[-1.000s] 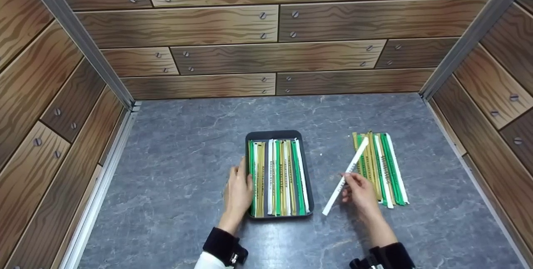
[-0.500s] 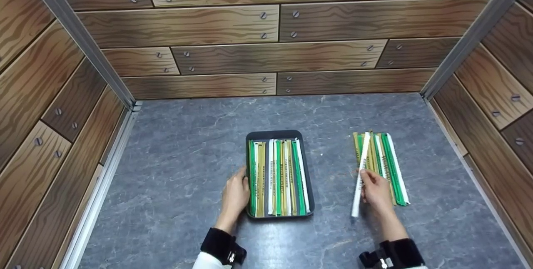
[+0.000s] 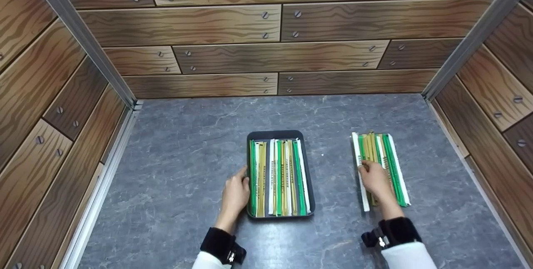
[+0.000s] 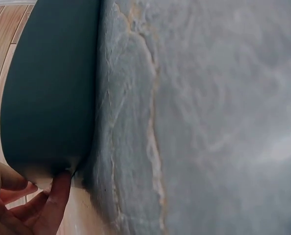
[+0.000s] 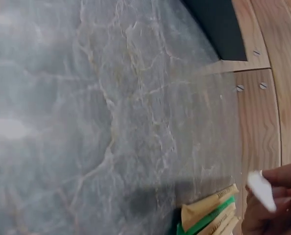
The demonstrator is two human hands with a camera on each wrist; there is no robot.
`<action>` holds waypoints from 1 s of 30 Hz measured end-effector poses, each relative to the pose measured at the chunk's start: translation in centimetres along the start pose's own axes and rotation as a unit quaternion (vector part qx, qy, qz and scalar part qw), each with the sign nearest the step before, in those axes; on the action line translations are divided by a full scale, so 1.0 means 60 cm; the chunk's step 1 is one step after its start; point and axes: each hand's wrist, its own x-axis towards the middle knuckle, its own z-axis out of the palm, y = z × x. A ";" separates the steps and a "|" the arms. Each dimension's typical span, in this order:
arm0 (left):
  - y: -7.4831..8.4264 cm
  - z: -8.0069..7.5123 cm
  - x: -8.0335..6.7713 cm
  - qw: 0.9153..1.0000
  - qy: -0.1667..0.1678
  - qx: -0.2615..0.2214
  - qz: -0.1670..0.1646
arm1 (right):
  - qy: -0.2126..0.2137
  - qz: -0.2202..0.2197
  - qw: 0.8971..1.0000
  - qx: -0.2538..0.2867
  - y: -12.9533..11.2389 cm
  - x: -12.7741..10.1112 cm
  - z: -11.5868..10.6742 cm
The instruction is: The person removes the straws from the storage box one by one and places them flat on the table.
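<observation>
**White packet set down at the loose row**

The right hand (image 3: 373, 178) has brought the white packet (image 3: 360, 169) down flat on the grey surface (image 3: 183, 169), fingers pinching it near its middle. The packet lies at the left edge of the loose row of green, gold and white packets (image 3: 385, 165), which runs out beyond the fingertips. Well to the left of that grip, the left hand (image 3: 235, 194) rests relaxed against the near left wall of the dark tray (image 3: 278, 134), holding nothing; the tray's packets (image 3: 280, 177) lie side by side just right of its fingers.
</observation>
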 end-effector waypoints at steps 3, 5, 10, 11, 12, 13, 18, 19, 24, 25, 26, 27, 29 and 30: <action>0.001 0.000 0.000 1.000 -0.003 0.000 -0.002 | 0.023 -0.002 1.000 -0.020 -0.004 0.011 0.007; 0.002 0.001 0.000 1.000 -0.005 0.001 -0.004 | 0.031 0.000 0.999 -0.029 -0.006 0.017 0.011; 0.002 0.000 0.000 1.000 -0.006 0.001 -0.005 | 0.044 -0.001 0.998 -0.052 -0.010 0.028 0.019; 0.002 0.000 -0.001 1.000 -0.007 0.001 -0.005 | 0.047 -0.001 0.997 -0.055 -0.011 0.029 0.021; 0.001 0.000 0.000 1.000 -0.007 0.001 -0.004 | 0.051 -0.002 0.997 -0.056 -0.011 0.030 0.022; 0.001 -0.001 0.000 1.000 -0.008 0.000 -0.005 | 0.054 -0.003 0.997 -0.057 -0.011 0.031 0.023; -0.001 0.000 0.001 1.000 -0.008 0.005 -0.003 | 0.071 -0.012 0.996 -0.057 -0.006 0.033 0.028; -0.001 0.000 0.001 1.000 -0.008 0.008 -0.003 | 0.074 -0.014 0.996 -0.057 -0.005 0.033 0.028; -0.002 0.002 0.001 1.000 -0.007 0.013 0.001 | 0.088 -0.021 0.993 -0.071 -0.001 0.032 0.031; -0.002 0.002 0.001 1.000 -0.007 0.012 0.000 | 0.091 -0.023 0.993 -0.074 -0.001 0.031 0.032; -0.002 0.001 0.001 1.000 -0.007 0.011 0.001 | 0.094 -0.025 0.992 -0.076 -0.003 0.030 0.032; -0.001 0.001 0.001 1.000 -0.008 0.010 0.000 | 0.100 -0.027 0.992 -0.078 -0.005 0.029 0.034; -0.001 0.001 0.001 1.000 -0.007 0.010 0.001 | 0.113 -0.043 0.990 -0.078 -0.013 0.024 0.037; -0.001 0.000 0.001 1.000 -0.007 0.010 0.001 | 0.120 -0.053 0.989 -0.075 -0.019 0.022 0.040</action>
